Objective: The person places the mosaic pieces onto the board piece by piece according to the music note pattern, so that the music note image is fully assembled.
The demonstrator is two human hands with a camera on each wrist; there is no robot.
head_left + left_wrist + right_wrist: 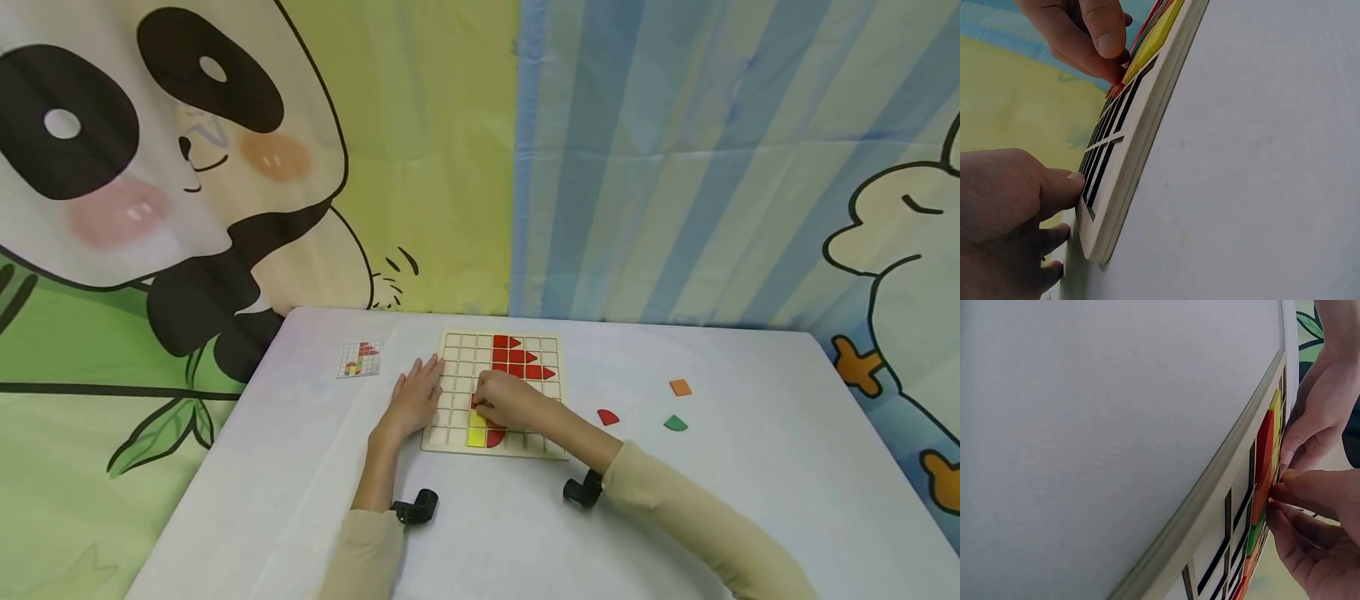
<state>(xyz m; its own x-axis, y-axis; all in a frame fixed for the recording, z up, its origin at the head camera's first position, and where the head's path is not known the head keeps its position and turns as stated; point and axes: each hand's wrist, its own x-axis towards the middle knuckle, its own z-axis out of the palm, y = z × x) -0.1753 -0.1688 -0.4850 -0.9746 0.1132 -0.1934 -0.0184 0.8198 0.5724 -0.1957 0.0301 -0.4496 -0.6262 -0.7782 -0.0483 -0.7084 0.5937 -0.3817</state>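
Note:
A wooden grid board (457, 375) lies on the white table. My left hand (414, 398) rests along its left edge with fingers extended, the thumb (1063, 190) touching the frame. Over the lower middle of the grid, my right hand (513, 402) pinches a small red piece (1270, 500) between thumb and fingertips, which hide most of it. Just below those fingertips sit yellow pieces (477, 429) beside a rounded red piece (495, 435). Red rows with pointed ends (517, 357) fill cells higher up. A green piece (1255, 537) in the grid shows in the right wrist view.
Left of the board lies a small pattern card (360, 359). To the right are a loose red quarter-round piece (608, 417), an orange square (680, 387) and a green quarter-round piece (676, 423). A printed cloth hangs behind the table.

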